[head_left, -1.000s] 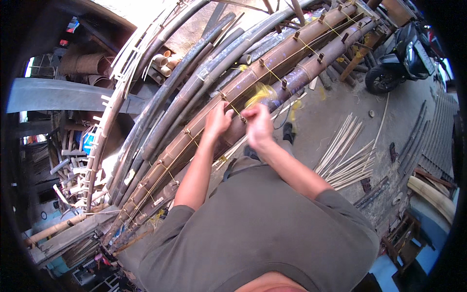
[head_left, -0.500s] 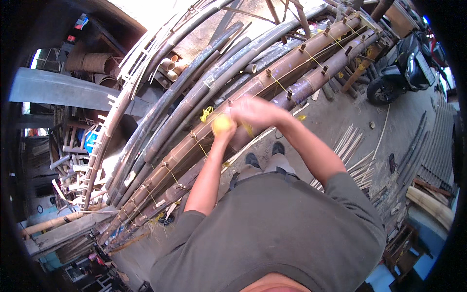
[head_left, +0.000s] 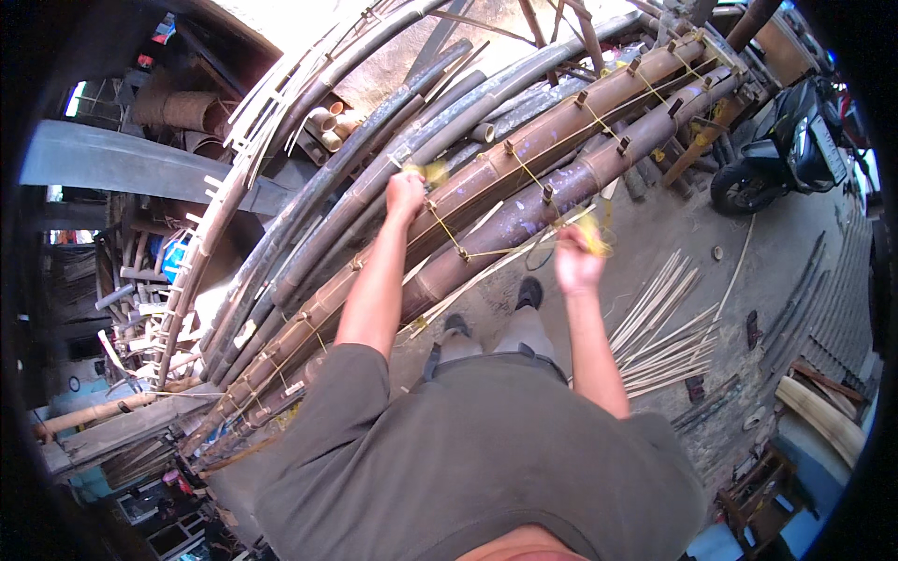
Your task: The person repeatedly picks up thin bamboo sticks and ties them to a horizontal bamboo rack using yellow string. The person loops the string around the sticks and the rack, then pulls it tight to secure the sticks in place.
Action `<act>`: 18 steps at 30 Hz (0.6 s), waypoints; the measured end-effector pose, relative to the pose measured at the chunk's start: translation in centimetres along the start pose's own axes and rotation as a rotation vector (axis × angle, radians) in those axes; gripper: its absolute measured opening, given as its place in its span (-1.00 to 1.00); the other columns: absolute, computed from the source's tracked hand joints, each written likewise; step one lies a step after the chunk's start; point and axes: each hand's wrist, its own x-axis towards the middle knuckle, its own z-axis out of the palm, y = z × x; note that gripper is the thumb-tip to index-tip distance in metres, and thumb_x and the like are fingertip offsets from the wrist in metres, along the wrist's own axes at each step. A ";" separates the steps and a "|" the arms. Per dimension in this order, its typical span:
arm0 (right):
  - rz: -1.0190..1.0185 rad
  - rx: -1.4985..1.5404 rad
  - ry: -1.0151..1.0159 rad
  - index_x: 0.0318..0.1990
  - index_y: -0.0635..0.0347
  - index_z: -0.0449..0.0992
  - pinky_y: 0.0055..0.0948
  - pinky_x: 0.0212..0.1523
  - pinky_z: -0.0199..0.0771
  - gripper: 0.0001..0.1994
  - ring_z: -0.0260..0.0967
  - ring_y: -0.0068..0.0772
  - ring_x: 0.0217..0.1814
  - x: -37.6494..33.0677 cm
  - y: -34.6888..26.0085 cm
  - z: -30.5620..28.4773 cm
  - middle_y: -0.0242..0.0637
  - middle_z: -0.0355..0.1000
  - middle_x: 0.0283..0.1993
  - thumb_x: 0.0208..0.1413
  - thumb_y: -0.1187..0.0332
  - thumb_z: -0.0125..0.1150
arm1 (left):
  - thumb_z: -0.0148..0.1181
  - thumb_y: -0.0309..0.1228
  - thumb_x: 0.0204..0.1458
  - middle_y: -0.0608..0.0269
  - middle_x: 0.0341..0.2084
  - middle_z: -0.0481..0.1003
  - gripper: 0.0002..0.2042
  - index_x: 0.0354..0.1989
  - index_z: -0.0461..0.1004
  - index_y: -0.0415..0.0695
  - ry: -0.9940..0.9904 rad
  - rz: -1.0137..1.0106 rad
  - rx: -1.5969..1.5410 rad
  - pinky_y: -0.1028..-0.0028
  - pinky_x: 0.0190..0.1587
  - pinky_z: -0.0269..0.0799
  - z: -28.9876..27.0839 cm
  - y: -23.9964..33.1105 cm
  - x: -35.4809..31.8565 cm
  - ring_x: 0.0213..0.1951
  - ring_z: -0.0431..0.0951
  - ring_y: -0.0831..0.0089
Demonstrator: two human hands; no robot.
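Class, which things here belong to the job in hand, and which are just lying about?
In the job:
yellow twine, at the left hand and right hand
pegs on two bamboo poles

Lying about:
loose bamboo strips
parked motor scooter
corrugated sheet

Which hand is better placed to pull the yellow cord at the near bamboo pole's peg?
Likely the right hand: it holds a yellow bundle, and the yellow cord runs toward it from that peg. The left hand reaches across the far bamboo pole.
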 end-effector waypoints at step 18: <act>0.580 0.099 0.160 -0.15 0.18 0.50 -0.30 -0.05 0.42 -0.60 0.39 -0.43 -0.10 -15.4 22.7 10.7 -0.31 0.48 -0.15 0.28 0.02 -0.09 | 0.01 -0.38 0.06 -0.17 -0.30 0.54 -0.80 -0.34 0.51 -0.24 -0.348 0.290 0.104 0.12 -0.06 0.41 -18.0 -8.6 -16.5 -0.15 0.53 -0.10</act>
